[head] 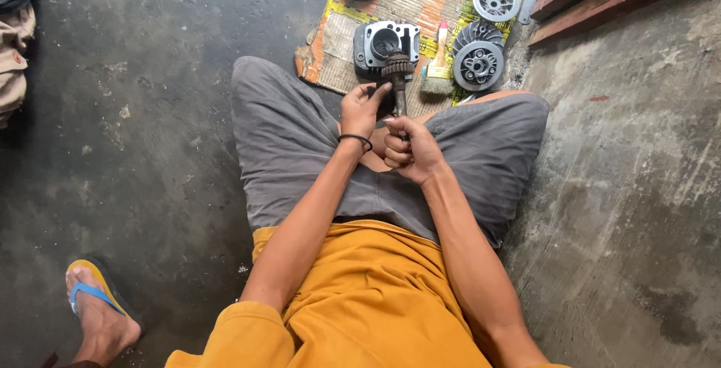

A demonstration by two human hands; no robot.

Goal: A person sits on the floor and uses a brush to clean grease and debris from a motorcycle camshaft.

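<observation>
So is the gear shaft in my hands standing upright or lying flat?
Upright: the gear shaft points gear-end up, right hand gripping its lower end.

Mustard shirt (375,300), grey shorts (285,143), black wristband (356,140)

A dark, greasy gear shaft (398,82) stood nearly upright at upper centre of the frame, its toothed gear at the top end.

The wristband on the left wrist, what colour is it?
Black: a thin band round the wrist just below the left hand, clearest in the head view.
</observation>
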